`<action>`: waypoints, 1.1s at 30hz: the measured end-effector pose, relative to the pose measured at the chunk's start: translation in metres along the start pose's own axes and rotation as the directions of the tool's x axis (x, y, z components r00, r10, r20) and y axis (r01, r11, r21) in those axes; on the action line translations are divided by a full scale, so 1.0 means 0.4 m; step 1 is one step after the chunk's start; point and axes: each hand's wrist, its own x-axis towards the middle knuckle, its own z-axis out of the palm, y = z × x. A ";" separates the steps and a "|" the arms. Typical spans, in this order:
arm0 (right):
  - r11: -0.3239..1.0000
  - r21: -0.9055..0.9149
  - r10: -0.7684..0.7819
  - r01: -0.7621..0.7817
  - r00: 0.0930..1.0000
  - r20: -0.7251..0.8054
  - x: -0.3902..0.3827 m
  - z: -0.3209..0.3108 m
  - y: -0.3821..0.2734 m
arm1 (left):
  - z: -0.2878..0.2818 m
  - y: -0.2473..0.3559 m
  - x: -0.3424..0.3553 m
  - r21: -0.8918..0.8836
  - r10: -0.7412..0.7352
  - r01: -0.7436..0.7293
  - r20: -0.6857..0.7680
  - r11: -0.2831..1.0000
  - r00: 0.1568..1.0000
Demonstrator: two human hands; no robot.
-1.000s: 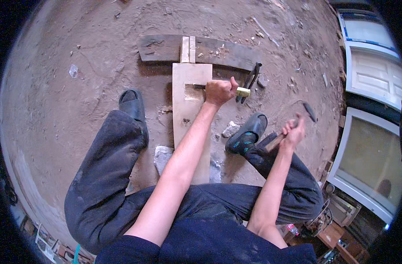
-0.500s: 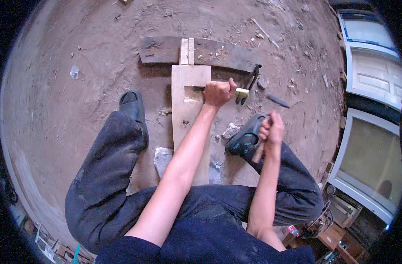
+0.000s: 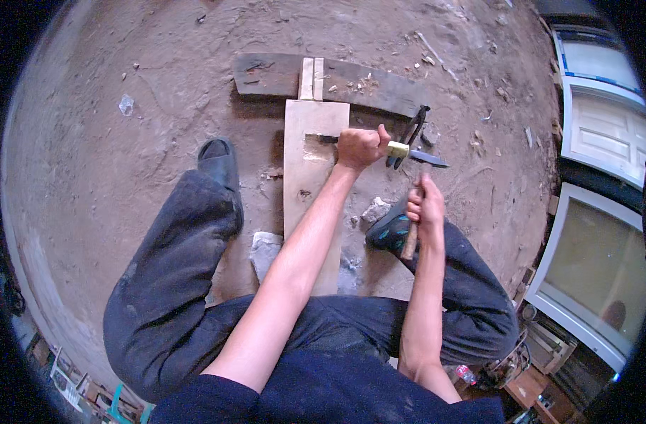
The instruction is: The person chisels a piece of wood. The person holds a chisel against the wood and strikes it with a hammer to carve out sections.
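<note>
My left hand [image 3: 360,148] is wrapped round a chisel with a yellow handle [image 3: 398,149]. Its dark blade lies at the upper edge of a shallow rectangular recess [image 3: 317,150] cut in a pale wooden board [image 3: 310,180]. In my right hand [image 3: 427,205] is a hammer, gripped by its wooden handle [image 3: 409,242]. The dark hammer head [image 3: 429,159] is at the butt end of the chisel handle; whether they touch I cannot tell. Beneath my left forearm the board runs back between my legs, partly hidden.
Under the board's far end lies a dark weathered plank [image 3: 266,76], with wood chips on it. Black-handled pincers [image 3: 416,127] stand by the plank's right end. Stones [image 3: 376,210] lie beside the board on the dirt floor. White-framed panels [image 3: 584,261] line the right side.
The hammer head has swung left to the end of the chisel handle, my right hand moving slightly left with it. The left hand keeps its grip on the chisel. The whole view has shifted slightly.
</note>
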 end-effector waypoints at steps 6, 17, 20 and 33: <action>0.886 0.278 -0.311 0.371 0.920 -0.236 -0.002 -0.124 -0.094 | 0.000 0.005 0.004 0.019 0.008 -0.008 -0.007 1.000 1.000; 0.994 -0.002 -0.113 0.113 0.988 -0.106 -0.041 0.001 -0.038 | 0.005 0.001 0.011 0.056 0.012 -0.011 -0.028 0.998 1.000; 0.933 0.109 -0.307 0.342 0.918 -0.251 -0.046 -0.066 -0.086 | -0.004 0.004 0.002 0.001 0.014 -0.014 -0.013 1.000 1.000; 0.993 -0.107 -0.059 0.059 0.998 0.003 -0.058 -0.007 -0.003 | 0.005 0.004 -0.010 0.072 -0.030 0.034 -0.047 0.997 0.998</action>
